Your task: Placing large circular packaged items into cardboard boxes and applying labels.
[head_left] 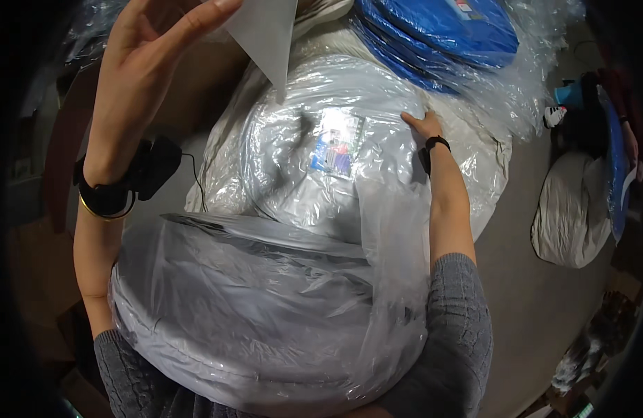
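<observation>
My left hand (158, 42) is raised at the upper left, its thumb closed against a translucent white sheet (264, 42) with a pointed lower corner; the other fingertips run out of the picture. Below the sheet lies a round, flat silvery package (287, 157) in shiny clear plastic, with a colourful printed label (335, 143). My right hand (424, 127) rests on the right edge of this package, thumb and forefinger apart. Close to my body, between my forearms, is a second round package (245, 313) in loose clear plastic, its loose film (394, 244) reaching up toward the silvery one.
Under the silvery package is a larger pale, plastic-wrapped bundle (485, 150). Blue round packages (440, 31) are stacked at the far side, with crumpled clear plastic (537, 83) beside them. At the right, a pale round bundle (572, 209) stands beside a blue package (615, 167).
</observation>
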A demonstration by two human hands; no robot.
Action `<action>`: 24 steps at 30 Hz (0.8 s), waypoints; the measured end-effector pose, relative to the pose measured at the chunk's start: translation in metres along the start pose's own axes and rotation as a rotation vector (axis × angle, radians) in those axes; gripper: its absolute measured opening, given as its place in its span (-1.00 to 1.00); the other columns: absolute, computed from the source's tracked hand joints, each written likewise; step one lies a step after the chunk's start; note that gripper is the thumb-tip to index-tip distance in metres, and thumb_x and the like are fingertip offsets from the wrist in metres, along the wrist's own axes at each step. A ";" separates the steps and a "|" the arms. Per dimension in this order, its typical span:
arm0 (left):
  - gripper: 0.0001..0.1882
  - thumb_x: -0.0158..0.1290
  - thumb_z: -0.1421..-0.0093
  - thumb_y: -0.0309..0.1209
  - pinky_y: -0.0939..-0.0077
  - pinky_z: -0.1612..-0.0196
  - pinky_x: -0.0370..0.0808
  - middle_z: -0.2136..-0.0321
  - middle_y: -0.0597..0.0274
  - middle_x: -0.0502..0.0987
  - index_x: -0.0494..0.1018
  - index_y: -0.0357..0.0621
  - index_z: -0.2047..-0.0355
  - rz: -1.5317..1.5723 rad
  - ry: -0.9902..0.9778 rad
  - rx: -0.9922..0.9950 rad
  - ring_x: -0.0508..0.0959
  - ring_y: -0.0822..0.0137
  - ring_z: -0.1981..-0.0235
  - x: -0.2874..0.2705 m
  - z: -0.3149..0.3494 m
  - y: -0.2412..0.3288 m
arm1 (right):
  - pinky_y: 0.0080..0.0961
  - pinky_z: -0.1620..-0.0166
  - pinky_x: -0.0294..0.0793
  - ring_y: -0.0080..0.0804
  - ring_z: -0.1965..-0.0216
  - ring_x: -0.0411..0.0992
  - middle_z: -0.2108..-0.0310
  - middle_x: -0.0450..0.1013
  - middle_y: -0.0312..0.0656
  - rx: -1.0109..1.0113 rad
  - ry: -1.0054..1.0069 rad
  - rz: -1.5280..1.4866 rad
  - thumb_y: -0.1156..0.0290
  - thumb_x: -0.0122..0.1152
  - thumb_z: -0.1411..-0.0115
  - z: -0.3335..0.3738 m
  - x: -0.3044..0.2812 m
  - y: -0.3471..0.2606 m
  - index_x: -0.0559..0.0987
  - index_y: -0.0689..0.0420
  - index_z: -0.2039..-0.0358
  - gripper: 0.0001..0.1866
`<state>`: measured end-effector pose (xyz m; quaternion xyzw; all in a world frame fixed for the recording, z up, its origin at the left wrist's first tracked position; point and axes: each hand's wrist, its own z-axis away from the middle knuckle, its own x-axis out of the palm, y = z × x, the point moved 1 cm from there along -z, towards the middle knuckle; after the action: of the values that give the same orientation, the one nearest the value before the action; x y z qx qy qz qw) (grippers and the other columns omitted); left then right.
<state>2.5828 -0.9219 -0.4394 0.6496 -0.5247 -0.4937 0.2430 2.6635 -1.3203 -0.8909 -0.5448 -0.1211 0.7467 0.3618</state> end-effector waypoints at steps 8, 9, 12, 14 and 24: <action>-0.27 0.11 -0.14 -0.59 0.47 -0.14 0.27 -0.14 0.12 0.27 0.02 -0.35 -0.27 0.063 0.007 -0.007 0.31 0.35 -0.12 0.001 -0.003 0.002 | -0.48 0.25 0.40 -0.39 0.36 0.44 0.41 0.50 -0.14 0.049 -0.119 -0.225 -0.09 0.38 0.12 -0.011 -0.029 0.014 0.58 0.27 0.30 -0.38; -0.27 0.11 -0.14 -0.59 0.47 -0.14 0.27 -0.14 0.12 0.27 0.02 -0.35 -0.27 0.080 -0.002 -0.001 0.31 0.35 -0.12 0.004 -0.004 0.000 | -0.48 0.25 0.40 -0.39 0.36 0.44 0.41 0.50 -0.14 0.061 -0.103 -0.222 -0.09 0.38 0.12 -0.009 -0.033 0.023 0.58 0.27 0.30 -0.38; -0.26 0.11 -0.14 -0.58 0.48 -0.15 0.27 -0.15 0.10 0.26 0.00 -0.36 -0.27 0.074 0.012 0.040 0.31 0.34 -0.12 -0.005 -0.001 -0.005 | -0.55 0.21 0.36 -0.48 0.36 0.41 0.42 0.50 -0.25 0.148 0.010 -0.441 0.03 0.42 0.05 0.012 -0.023 -0.028 0.59 0.24 0.31 -0.49; -0.26 0.11 -0.15 -0.57 0.48 -0.15 0.26 -0.15 0.07 0.25 -0.01 -0.38 -0.27 0.113 0.039 0.085 0.31 0.33 -0.13 -0.011 -0.003 -0.007 | -0.56 0.19 0.36 -0.48 0.33 0.42 0.37 0.51 -0.23 0.012 -0.029 -0.532 0.06 0.40 0.03 0.033 -0.040 -0.054 0.59 0.26 0.27 -0.49; -0.26 0.15 -0.14 -0.49 0.68 0.11 0.36 0.16 0.22 0.41 0.02 -0.44 -0.25 -0.064 0.221 0.159 0.41 0.48 0.17 -0.049 -0.030 0.019 | -0.60 0.12 0.36 -0.59 0.21 0.39 0.23 0.48 -0.31 -0.504 -0.466 -0.295 0.20 0.40 0.08 0.216 -0.208 -0.158 0.48 0.25 0.06 -0.41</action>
<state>2.6037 -0.8889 -0.3927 0.7336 -0.5110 -0.3837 0.2311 2.5636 -1.3024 -0.5672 -0.4087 -0.4577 0.7372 0.2829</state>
